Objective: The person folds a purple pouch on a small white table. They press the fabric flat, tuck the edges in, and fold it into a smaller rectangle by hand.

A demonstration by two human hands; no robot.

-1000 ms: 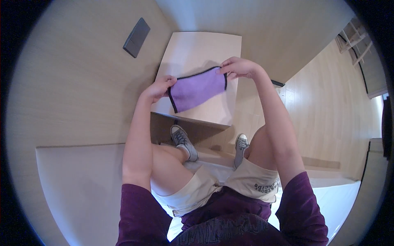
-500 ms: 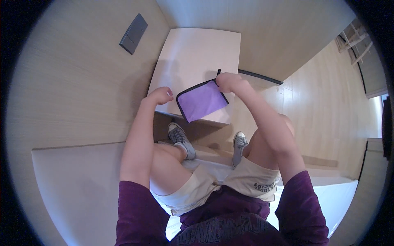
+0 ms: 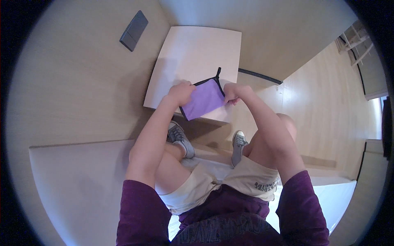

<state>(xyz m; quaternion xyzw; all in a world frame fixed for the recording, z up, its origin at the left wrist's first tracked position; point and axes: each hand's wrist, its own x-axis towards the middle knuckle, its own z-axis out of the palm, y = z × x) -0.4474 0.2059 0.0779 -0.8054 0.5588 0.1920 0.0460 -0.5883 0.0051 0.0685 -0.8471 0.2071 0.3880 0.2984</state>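
Note:
A purple cloth [image 3: 202,101] with black edging lies near the front of the pale box-like table, its lower edge close to the table's front rim. From its far right corner a short black loop [image 3: 218,72] sticks up. My left hand [image 3: 181,92] is closed at the cloth's left edge, covering the upper left corner. At the right edge my right hand [image 3: 234,93] pinches the border with curled fingers, just below the loop. Parts of the fingertips on both hands are hidden.
The pale table [image 3: 203,47] stands in a corner against wood-look walls. A dark switch panel [image 3: 134,31] is on the left wall. My sneakers [image 3: 239,145] rest below the table's front. A white rack-like frame [image 3: 356,41] stands far right on the wooden floor [image 3: 316,110].
My left hand has moved right, from beside the cloth onto its left edge. My right hand has slid down from the loop corner to the right edge.

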